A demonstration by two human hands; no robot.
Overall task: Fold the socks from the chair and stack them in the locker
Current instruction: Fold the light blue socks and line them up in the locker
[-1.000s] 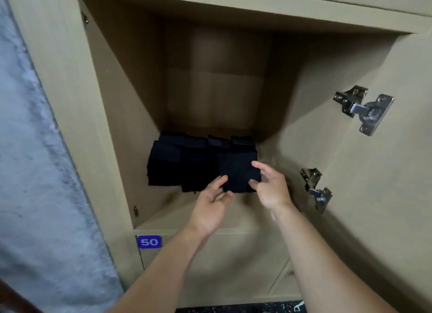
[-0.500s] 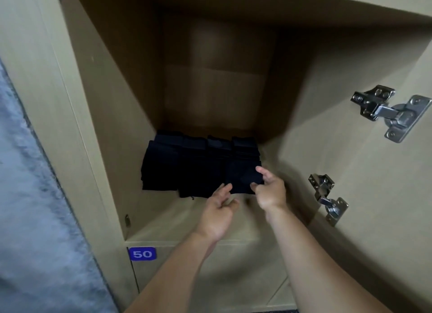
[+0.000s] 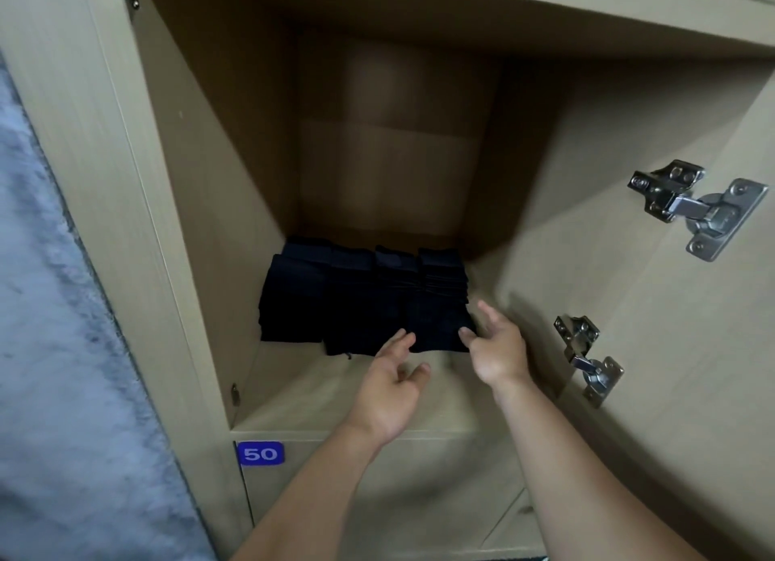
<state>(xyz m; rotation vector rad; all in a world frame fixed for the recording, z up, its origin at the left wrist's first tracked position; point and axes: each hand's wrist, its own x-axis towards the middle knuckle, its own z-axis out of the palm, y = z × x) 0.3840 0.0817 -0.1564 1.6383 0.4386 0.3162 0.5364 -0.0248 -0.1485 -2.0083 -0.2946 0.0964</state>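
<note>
Folded dark navy socks (image 3: 360, 300) stand in several side-by-side stacks at the back of the open wooden locker (image 3: 293, 405), on its floor. My left hand (image 3: 392, 386) hovers just in front of the stacks, fingers relaxed, fingertips at the front edge of the middle stack. My right hand (image 3: 497, 346) is at the front right corner of the rightmost stack, fingers spread and loosely bent, holding nothing. Both forearms reach in from below.
The locker door (image 3: 671, 351) stands open on the right with two metal hinges (image 3: 696, 208) (image 3: 587, 359) close to my right arm. A blue label "50" (image 3: 260, 453) marks the lower front edge. A grey wall (image 3: 54, 309) lies left.
Both hands have eased back slightly from the rightmost sock stack, and the fingers have let go and spread. The view shifted a little.
</note>
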